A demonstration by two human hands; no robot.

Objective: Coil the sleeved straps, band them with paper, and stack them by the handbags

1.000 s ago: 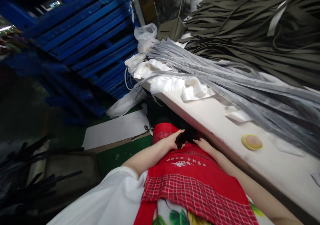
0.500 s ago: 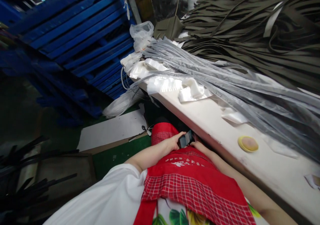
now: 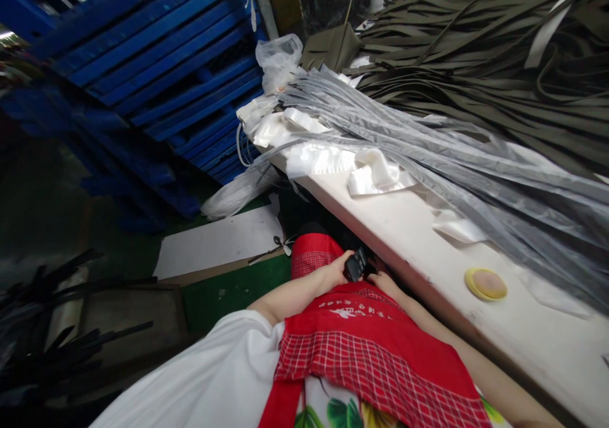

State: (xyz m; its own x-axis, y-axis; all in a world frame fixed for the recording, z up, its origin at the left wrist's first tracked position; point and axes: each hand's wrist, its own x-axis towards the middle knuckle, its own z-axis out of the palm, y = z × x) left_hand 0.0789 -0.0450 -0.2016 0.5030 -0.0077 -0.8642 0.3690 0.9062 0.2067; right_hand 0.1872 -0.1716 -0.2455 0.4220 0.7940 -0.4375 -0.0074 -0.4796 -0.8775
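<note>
I see the device [image 3: 355, 265] darker; its face showed grey a moment ago. Left hand [image 3: 339, 268] grasps it from the left; right hand [image 3: 384, 283] sits just right, grip I can't tell.

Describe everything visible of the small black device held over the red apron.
The small black device looks boxy and like hard plastic, with faint pale marks on its face, too small to read. It is tilted, low over the red apron and beside the edge of the white table. The left hand grips it from one side; the right hand is close to its lower end, but whether it touches is unclear.
</note>
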